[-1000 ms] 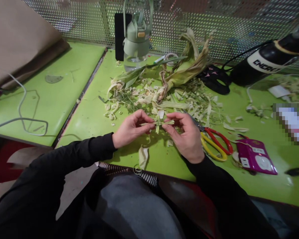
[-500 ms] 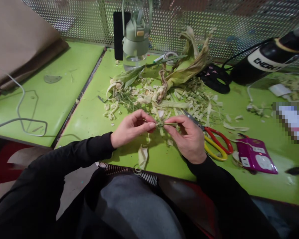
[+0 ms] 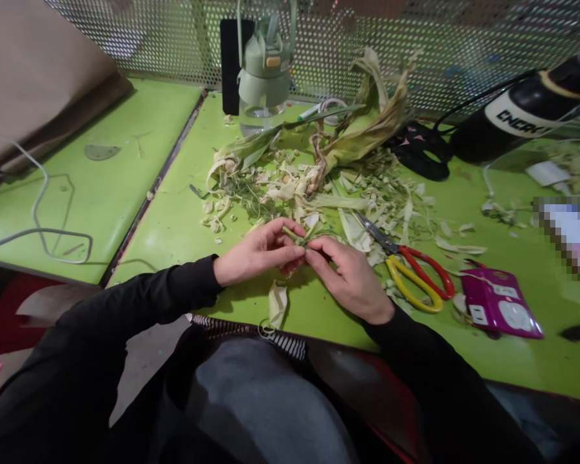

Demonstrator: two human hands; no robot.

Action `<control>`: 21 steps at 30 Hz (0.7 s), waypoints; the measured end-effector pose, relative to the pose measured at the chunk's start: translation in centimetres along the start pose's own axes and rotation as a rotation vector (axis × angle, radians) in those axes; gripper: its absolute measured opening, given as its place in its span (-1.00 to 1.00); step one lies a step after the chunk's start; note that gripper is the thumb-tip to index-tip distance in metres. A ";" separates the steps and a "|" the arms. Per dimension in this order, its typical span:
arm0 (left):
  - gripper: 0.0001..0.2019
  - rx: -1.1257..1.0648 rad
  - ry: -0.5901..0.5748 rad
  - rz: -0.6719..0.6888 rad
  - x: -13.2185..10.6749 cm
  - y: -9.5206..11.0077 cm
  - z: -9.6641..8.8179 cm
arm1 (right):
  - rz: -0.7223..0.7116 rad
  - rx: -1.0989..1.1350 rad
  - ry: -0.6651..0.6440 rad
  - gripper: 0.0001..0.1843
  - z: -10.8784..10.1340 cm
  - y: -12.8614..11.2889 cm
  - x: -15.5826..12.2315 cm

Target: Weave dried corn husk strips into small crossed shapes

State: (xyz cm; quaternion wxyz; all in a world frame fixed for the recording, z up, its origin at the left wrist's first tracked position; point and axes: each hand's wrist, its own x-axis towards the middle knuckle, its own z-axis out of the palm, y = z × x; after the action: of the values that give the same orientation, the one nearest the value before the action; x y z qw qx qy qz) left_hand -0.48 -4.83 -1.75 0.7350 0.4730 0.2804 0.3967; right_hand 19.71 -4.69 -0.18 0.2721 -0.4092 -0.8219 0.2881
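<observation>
My left hand and my right hand meet fingertip to fingertip over the green table. Both pinch a small bundle of green husk strips between thumbs and fingers. Most of the bundle is hidden by my fingers. Just behind the hands lies a heap of corn husk scraps, with whole dried husks farther back. A loose pale husk piece lies at the table's near edge below my hands.
Red and yellow scissors lie right of my right hand, a magenta packet beyond them. A pale green water bottle and black phone stand before the perforated back panel. A black bottle lies right; a white cable lies left.
My hands have drawn closer together and the right one slid left toward me. The strips, held stretched out sideways a second ago, are now bunched between the fingertips.
</observation>
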 end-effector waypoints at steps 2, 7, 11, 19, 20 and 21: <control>-0.67 0.007 -0.033 -0.017 -0.1 0.1 0.0 | -0.044 -0.009 0.017 -0.80 0.1 -0.2 -0.1; -0.58 -0.118 -0.075 -0.167 -0.1 0.2 -0.2 | -0.134 0.028 -0.012 -0.83 -0.2 -0.4 -0.3; -0.62 -0.018 -0.061 -0.150 -0.3 0.6 0.0 | -0.124 0.052 -0.041 -0.81 -0.5 -0.7 -0.6; -0.83 0.426 -0.119 0.016 -1.3 2.8 1.1 | -0.087 0.208 -0.143 -0.75 -0.8 -1.9 -1.0; -0.85 0.517 -0.115 0.057 -1.4 2.9 1.2 | -0.101 0.210 -0.139 -0.75 -0.8 -2.1 -1.1; -0.86 0.596 -0.113 0.097 -1.6 3.0 1.2 | -0.116 0.210 -0.133 -0.75 -0.7 -2.2 -1.2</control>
State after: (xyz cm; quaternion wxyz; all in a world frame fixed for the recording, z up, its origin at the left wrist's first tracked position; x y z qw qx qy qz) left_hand -1.29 -6.01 1.57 0.5586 0.7019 0.3200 0.3048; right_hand 19.72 -6.64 1.59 0.2744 -0.3101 -0.8257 0.3830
